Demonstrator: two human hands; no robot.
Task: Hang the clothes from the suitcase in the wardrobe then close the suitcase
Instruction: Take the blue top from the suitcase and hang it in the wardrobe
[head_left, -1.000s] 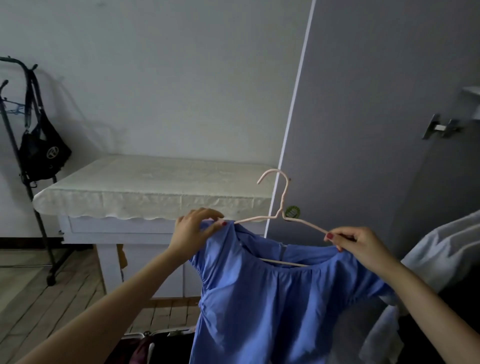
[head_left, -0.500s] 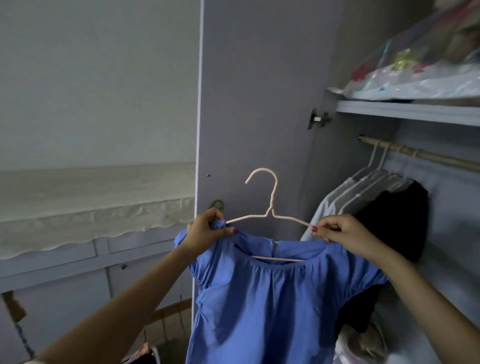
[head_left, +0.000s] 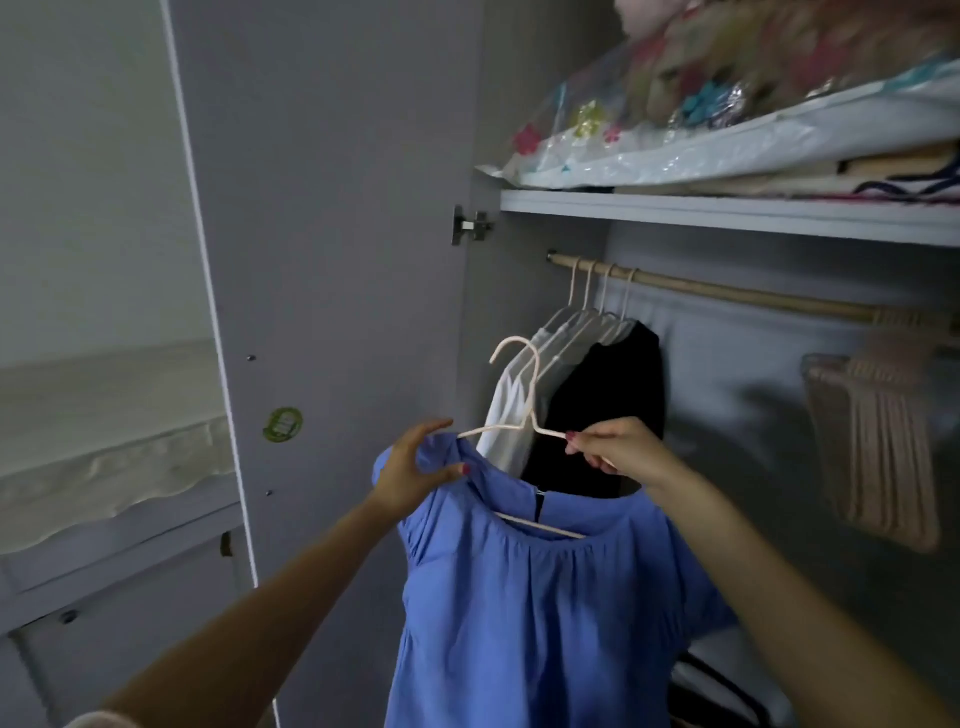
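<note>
Grey wardrobe door (head_left: 332, 260) stands open at the left. Next, the left hand (head_left: 410, 475) pinches the shoulder of the blue top (head_left: 524, 613), which is threaded on a pale pink hanger (head_left: 514, 384), and the right hand (head_left: 615, 449) pinches the hanger's other arm. The step in hand looks like carrying this garment to the wooden rail (head_left: 727, 293), above and to the right. The hook must next be lifted over the bare stretch beside the hung clothes (head_left: 582, 384).

matt blue cloth top (head_left: 540, 613), wooden rail (head_left: 727, 293).
</note>
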